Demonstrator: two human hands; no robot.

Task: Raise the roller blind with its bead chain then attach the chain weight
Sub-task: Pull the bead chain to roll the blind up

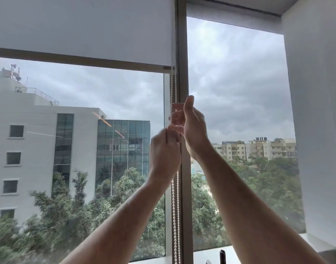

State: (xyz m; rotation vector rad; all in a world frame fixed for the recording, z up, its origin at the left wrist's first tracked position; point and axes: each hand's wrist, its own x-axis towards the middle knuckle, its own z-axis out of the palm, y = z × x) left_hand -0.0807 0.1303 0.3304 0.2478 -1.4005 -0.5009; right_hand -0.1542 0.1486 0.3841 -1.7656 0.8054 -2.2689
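Note:
A white roller blind [83, 29] covers the top third of the left window pane, its bottom bar [87, 60] level with the upper glass. A white bead chain [175, 206] hangs as two strands along the window mullion [183, 63]. My left hand [164, 155] is closed around the chain at mid-height. My right hand [193, 128] sits just above it, thumb up, fingers curled on the chain and on what looks like a small clear piece [176, 113]. Whether that piece is the chain weight is unclear.
A second blind [230, 10] on the right pane is rolled nearly to the top. A white wall [319, 111] borders the right side. A white sill [211, 256] runs below, with a dark upright object [222, 257] on it. Buildings and trees lie outside.

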